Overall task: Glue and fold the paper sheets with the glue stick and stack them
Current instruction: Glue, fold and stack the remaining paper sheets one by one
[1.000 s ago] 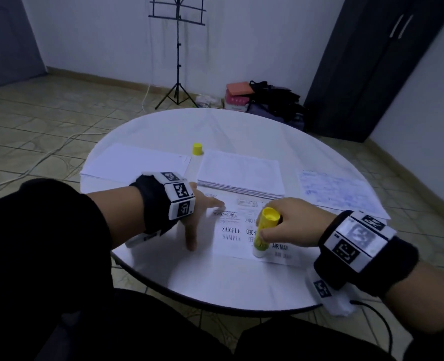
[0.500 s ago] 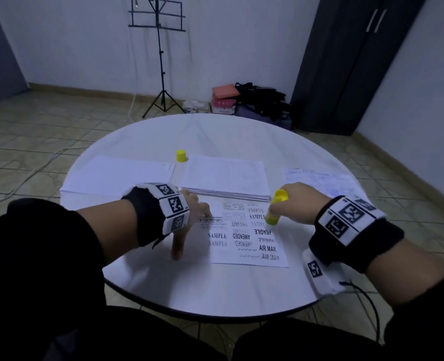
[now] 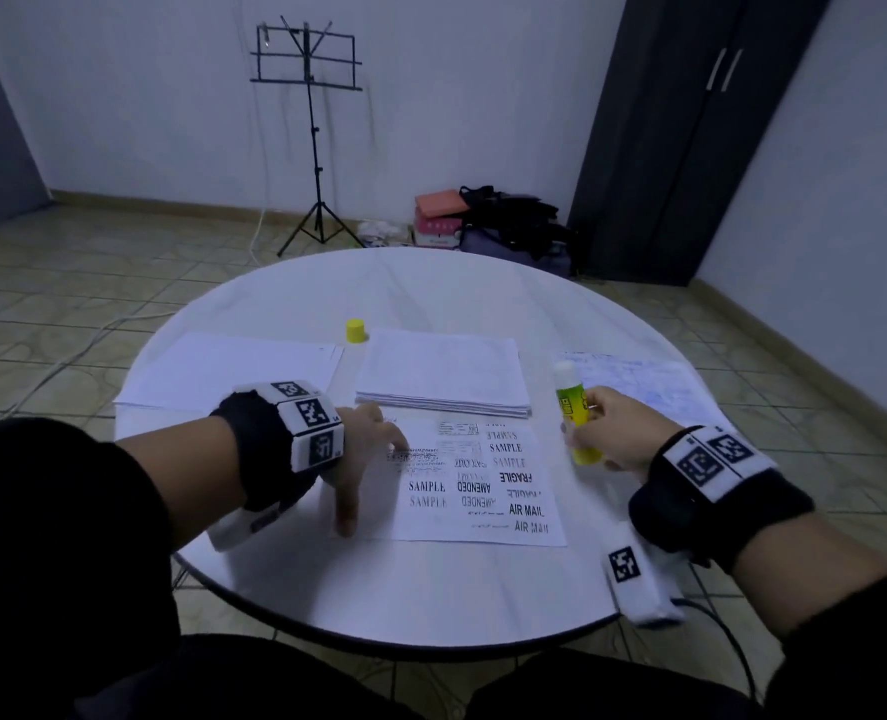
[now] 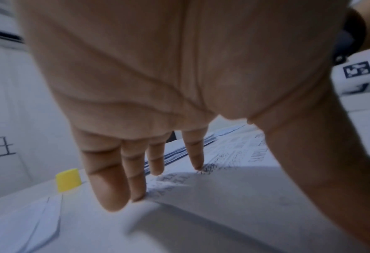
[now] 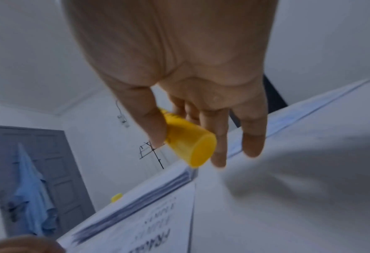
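Observation:
A printed sheet [image 3: 475, 480] with words like SAMPLE and AIR MAIL lies flat near the front of the round white table [image 3: 405, 589]. My left hand [image 3: 363, 459] presses its spread, straight fingers [image 4: 136, 184] on the sheet's left edge. My right hand [image 3: 605, 433] grips a yellow-green glue stick [image 3: 573, 415] upright, white tip up, just right of the sheet and off the paper. The right wrist view shows thumb and fingers round the glue stick [image 5: 186, 137]. A thick stack of sheets [image 3: 444, 371] lies behind the printed sheet.
The glue stick's yellow cap [image 3: 356, 331] stands behind, between the stack and a flat paper pile [image 3: 228, 368] at left. More written papers [image 3: 644, 381] lie at right. A music stand [image 3: 308, 137], bags [image 3: 503, 220] and a dark cabinet [image 3: 680, 137] stand beyond the table.
My right hand has lifted the glue stick off the printed sheet, carried it right past the sheet's edge and turned it tip up. The left hand stays pressed on the sheet.

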`<move>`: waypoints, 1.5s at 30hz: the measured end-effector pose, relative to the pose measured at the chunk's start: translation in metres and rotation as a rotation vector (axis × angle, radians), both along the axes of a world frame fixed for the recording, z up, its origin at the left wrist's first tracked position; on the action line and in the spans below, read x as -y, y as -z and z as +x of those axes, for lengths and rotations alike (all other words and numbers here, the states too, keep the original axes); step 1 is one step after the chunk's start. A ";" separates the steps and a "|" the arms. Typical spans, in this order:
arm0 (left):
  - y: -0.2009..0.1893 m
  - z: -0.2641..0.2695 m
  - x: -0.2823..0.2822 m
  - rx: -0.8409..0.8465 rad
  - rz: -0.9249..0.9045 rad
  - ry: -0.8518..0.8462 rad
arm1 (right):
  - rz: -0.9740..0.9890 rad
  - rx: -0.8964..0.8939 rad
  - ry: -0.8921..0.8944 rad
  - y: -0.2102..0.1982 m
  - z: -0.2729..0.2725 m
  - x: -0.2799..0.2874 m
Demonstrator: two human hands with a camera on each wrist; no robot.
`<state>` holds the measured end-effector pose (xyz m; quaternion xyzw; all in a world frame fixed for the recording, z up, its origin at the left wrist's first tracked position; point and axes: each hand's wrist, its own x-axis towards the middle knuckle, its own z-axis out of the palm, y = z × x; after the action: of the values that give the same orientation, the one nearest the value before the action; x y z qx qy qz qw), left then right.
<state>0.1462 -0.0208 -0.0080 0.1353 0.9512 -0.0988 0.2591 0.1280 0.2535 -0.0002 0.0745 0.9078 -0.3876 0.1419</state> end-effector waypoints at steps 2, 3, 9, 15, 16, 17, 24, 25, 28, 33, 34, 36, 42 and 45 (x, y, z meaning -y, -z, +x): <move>0.002 0.001 0.002 0.001 0.038 -0.010 | 0.002 -0.008 0.078 0.006 -0.009 0.003; 0.003 0.002 0.003 0.000 0.046 -0.010 | 0.013 -0.014 0.116 0.011 -0.015 0.004; 0.008 0.004 0.008 0.023 0.068 -0.013 | 0.157 0.011 0.200 0.031 -0.030 0.006; 0.011 0.007 0.015 0.042 0.139 -0.031 | 0.319 0.140 0.242 0.013 -0.005 0.009; 0.011 0.009 0.017 0.050 0.157 -0.037 | 0.408 0.162 0.210 0.007 0.003 0.011; 0.009 0.011 0.020 0.056 0.171 -0.042 | 0.483 0.183 0.151 0.001 0.011 0.014; -0.009 -0.005 0.079 -0.012 0.248 -0.152 | 0.638 0.179 -0.373 -0.020 0.034 0.094; -0.011 -0.010 0.094 -0.041 0.240 -0.197 | 0.632 0.144 -0.425 -0.023 0.031 0.111; -0.011 -0.027 0.140 -0.131 0.163 -0.359 | 0.598 0.095 -0.517 -0.033 0.015 0.167; 0.012 -0.061 0.202 -0.241 0.099 -0.541 | 0.675 -0.013 -0.626 -0.048 -0.028 0.252; 0.015 -0.066 0.209 -0.233 0.089 -0.544 | 0.697 -0.045 -0.610 -0.045 -0.039 0.264; 0.020 -0.077 0.219 -0.203 0.072 -0.573 | 0.722 -0.071 -0.561 -0.036 -0.061 0.285; 0.039 -0.113 0.242 -0.183 0.002 -0.618 | 0.866 -0.044 -0.583 -0.016 -0.098 0.323; 0.034 -0.107 0.236 -0.167 0.025 -0.568 | 0.930 0.030 -0.607 -0.014 -0.110 0.328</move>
<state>0.0387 -0.2566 -0.0422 -0.1416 0.9702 -0.0216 0.1954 0.0182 -0.0743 0.0143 -0.1302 0.9618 0.1133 0.2124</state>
